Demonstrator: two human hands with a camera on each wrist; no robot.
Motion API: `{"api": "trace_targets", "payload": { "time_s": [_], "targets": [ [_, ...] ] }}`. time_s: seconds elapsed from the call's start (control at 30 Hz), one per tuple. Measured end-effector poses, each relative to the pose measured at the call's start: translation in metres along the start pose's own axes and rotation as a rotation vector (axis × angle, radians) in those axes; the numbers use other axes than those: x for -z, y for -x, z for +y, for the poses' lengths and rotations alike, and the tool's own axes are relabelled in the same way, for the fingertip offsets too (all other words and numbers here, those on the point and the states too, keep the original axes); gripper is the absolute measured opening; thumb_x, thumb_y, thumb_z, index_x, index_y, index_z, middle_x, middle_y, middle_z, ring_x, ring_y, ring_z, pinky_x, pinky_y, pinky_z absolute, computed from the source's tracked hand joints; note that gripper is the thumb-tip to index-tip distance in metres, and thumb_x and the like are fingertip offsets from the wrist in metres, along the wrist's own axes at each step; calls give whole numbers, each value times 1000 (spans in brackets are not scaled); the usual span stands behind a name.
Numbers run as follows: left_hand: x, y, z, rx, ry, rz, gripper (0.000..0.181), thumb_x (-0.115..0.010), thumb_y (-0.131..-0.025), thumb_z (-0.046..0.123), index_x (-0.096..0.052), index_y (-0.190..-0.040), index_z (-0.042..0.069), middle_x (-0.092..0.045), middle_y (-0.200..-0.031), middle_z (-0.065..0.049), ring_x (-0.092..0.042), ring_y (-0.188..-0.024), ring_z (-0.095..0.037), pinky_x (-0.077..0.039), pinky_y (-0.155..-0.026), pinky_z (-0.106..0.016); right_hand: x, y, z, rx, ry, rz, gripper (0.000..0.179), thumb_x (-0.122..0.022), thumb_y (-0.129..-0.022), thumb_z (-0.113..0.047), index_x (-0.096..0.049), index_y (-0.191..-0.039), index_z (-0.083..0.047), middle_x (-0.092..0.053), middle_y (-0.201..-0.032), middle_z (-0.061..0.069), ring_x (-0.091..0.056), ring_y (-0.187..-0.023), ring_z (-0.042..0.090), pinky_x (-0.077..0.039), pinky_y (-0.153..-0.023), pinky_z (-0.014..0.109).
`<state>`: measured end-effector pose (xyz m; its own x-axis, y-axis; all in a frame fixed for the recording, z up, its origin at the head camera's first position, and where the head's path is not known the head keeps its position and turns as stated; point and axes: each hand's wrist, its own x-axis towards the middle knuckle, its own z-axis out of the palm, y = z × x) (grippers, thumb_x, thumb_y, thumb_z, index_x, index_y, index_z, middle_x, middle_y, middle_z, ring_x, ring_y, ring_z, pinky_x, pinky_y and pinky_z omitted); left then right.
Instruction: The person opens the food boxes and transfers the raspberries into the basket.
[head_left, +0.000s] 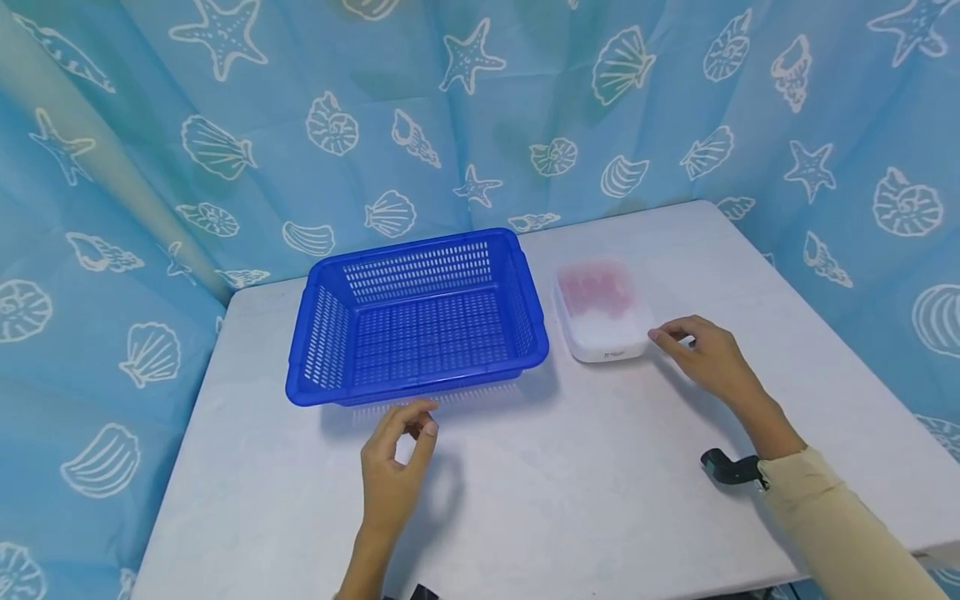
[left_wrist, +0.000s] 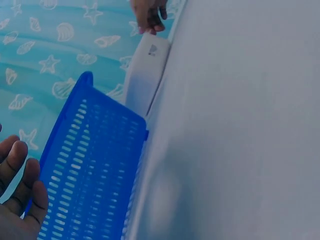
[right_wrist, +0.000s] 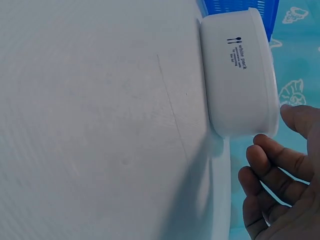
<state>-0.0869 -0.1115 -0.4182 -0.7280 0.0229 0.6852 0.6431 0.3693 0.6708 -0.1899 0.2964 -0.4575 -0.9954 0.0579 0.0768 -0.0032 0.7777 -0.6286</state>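
Observation:
A white lidded plastic container (head_left: 606, 337) stands on the table, pink showing through the far part of its lid; small print marks its side in the right wrist view. At its near right corner is my right hand (head_left: 705, 354), thumb tip right at the lid edge, index fingertip beside the wall under the rim, other fingers loosely bent. Left of the container lies a blue perforated plastic basket (head_left: 420, 387) with nothing in it. In front of the basket my left hand (head_left: 393, 467) hovers over the table, fingers loosely bent, thumb and index apart, holding nothing.
A white cloth covers the table (head_left: 540, 500). Blue curtains (head_left: 525, 108) with white shell and starfish prints hang behind and at both sides. A black strap piece (head_left: 727, 468) sticks out at my right wrist beside the beige sleeve (head_left: 832, 517).

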Motion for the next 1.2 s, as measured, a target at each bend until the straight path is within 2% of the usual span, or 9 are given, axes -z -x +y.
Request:
{"api": "trace_targets", "payload": {
  "time_s": [0.17,0.23,0.5,0.57,0.67,0.8,0.9,1.03,1.2],
  "targets": [
    [-10,5,-1,-2,18,-31,22,-61,-77,-13,-64,-98,-4,-58,-77,-7,-53,-72,-15,-45,-67,-20,-5,-2,6,-27,-10,4,62,-45,-80,-69,-61,-102,-12,-58,-98,7,-50,-91,26,-42,-56,32],
    [-16,6,-1,1,36,-49,21,-60,-78,-11,-64,-98,-4,-58,-77,-7,-53,-72,-15,-45,-67,-21,-4,-2,5,-50,-28,-3,62,-47,-80,-68,-60,-101,-12,-59,-98,8,-51,-90,26,-43,-55,35],
    [-44,13,3,8,87,-198,18,-61,-81,-3,-65,-98,2,-59,-79,-6,-55,-74,-12,-48,-62,-31,-2,0,1,-112,-86,-19,61,-50,-83,-63,-59,-105,-6,-57,-103,15,-50,-94,29,-43,-66,39],
    [-50,12,3,4,106,-209,18,-61,-81,-4,-65,-98,1,-59,-79,-5,-55,-73,-12,-48,-61,-32,-5,-2,7,-112,-82,-10,62,-49,-82,-64,-59,-105,-8,-57,-103,13,-50,-93,28,-42,-64,37],
    [-57,10,2,5,130,-212,19,-61,-81,-5,-65,-98,1,-59,-78,-5,-55,-73,-12,-48,-60,-33,-19,-13,31,-113,-64,14,65,-47,-78,-71,-58,-104,-13,-56,-103,9,-50,-93,26,-43,-64,37],
    [-66,7,2,40,158,-241,19,-61,-82,-4,-65,-100,1,-59,-80,-8,-55,-74,-14,-49,-60,-35,-14,-9,21,-94,-88,1,65,-47,-79,-69,-58,-104,-10,-56,-103,12,-50,-93,28,-42,-67,41],
    [-74,8,-1,71,170,-265,19,-62,-82,-4,-64,-100,1,-58,-81,-7,-55,-75,-15,-49,-60,-37,-2,2,-5,-97,-109,-19,63,-49,-81,-66,-58,-103,-8,-57,-103,13,-50,-93,28,-43,-63,41],
    [-89,14,-15,120,169,-290,19,-63,-84,3,-65,-103,6,-58,-84,-2,-55,-77,-13,-50,-61,-36,-5,0,-1,-104,-119,-22,65,-49,-80,-68,-58,-104,-8,-56,-104,13,-49,-95,29,-43,-65,40],
    [-107,22,-30,195,159,-321,19,-62,-87,15,-64,-106,15,-57,-87,5,-55,-81,-9,-49,-63,-29,-16,-7,18,-114,-133,-9,65,-49,-77,-70,-57,-105,-11,-55,-106,11,-49,-97,29,-42,-73,42]
  ]
}}
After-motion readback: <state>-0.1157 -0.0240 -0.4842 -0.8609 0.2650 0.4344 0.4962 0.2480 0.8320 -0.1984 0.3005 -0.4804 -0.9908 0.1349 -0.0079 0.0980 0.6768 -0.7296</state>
